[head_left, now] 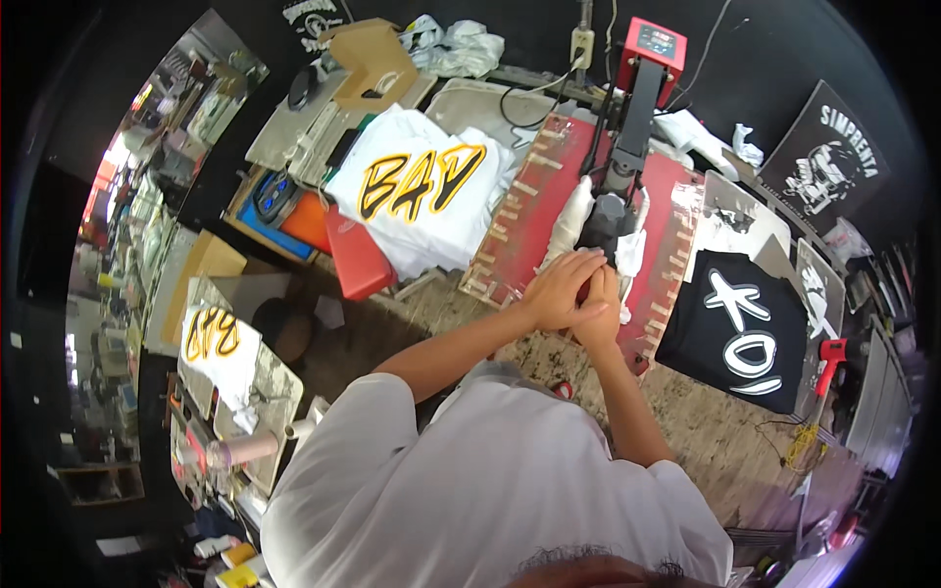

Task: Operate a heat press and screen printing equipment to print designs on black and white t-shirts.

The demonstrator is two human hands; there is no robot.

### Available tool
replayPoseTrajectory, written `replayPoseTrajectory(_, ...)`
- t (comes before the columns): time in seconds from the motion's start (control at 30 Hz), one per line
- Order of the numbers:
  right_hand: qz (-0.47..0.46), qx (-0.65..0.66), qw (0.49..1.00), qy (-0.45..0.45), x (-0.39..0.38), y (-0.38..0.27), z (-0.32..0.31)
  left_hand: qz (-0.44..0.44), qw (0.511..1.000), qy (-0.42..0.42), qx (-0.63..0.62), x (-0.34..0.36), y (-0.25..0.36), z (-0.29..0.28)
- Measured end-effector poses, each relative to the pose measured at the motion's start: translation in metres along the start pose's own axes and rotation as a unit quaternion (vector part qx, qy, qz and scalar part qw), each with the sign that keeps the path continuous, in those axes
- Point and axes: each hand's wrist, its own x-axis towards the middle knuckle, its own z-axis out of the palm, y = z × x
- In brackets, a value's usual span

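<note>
Both my hands are together at the front end of the lever of a heat press [534,211]. My left hand [561,294] lies partly over my right hand [600,312], and both are closed around the handle, which they almost wholly hide. A black arm [632,122] runs from the red control box [652,49] down to the middle of the press. White cloth wrapping [571,225] lies along the lever's base. The wide red top plate has light strips of tape along its edges. Whatever lies under the plate is hidden.
Left of the press lies a white shirt [421,186] with black and orange lettering, beside a red box [358,253]. A black shirt [735,328] with white print lies to the right, near a red heat gun [831,361]. Another printed white shirt [221,348] rests on the left.
</note>
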Motion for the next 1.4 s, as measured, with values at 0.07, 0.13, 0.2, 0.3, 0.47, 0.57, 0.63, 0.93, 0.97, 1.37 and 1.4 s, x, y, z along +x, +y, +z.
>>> replayPoseTrajectory(0.07,0.031,0.013,0.999,-0.025,-0.002,0.003,0.001,0.014,1.000,-0.003,-0.007,0.000,0.002,-0.002)
replayPoseTrajectory(0.13,0.023,0.009,1.000,0.001,-0.003,0.001,0.005,0.017,1.000,-0.003,-0.008,-0.002,0.003,-0.006)
replayPoseTrajectory(0.2,0.041,-0.003,0.999,-0.009,-0.004,0.002,0.004,0.005,0.999,-0.040,-0.033,0.000,0.003,-0.009)
replayPoseTrajectory(0.3,0.059,-0.003,0.998,0.000,-0.006,0.002,0.004,0.030,0.996,-0.073,-0.039,0.002,0.002,-0.016)
replayPoseTrajectory(0.47,0.069,-0.005,0.998,0.001,0.000,-0.012,0.003,0.050,0.993,-0.089,-0.061,-0.002,-0.018,-0.015)
replayPoseTrajectory(0.57,0.088,-0.002,0.996,-0.010,-0.002,-0.013,0.002,0.037,0.994,-0.082,-0.066,-0.005,-0.019,-0.013)
replayPoseTrajectory(0.63,0.094,0.003,0.995,-0.014,-0.002,-0.010,0.005,0.029,0.993,-0.086,-0.072,-0.006,-0.020,-0.015)
replayPoseTrajectory(0.93,0.093,-0.025,0.995,-0.003,0.001,-0.017,0.008,0.054,0.990,-0.044,-0.120,-0.003,-0.019,-0.013)
replayPoseTrajectory(0.97,0.077,-0.046,0.996,0.005,0.000,-0.014,0.013,0.052,0.992,-0.045,-0.110,-0.003,-0.020,-0.015)
replayPoseTrajectory(1.37,-0.020,-0.152,0.988,-0.034,-0.011,0.011,0.020,0.069,0.994,-0.058,-0.062,0.004,-0.007,-0.015)
replayPoseTrajectory(1.4,-0.014,-0.158,0.987,-0.025,-0.011,0.012,0.020,0.080,0.993,-0.063,-0.065,0.003,-0.006,-0.015)
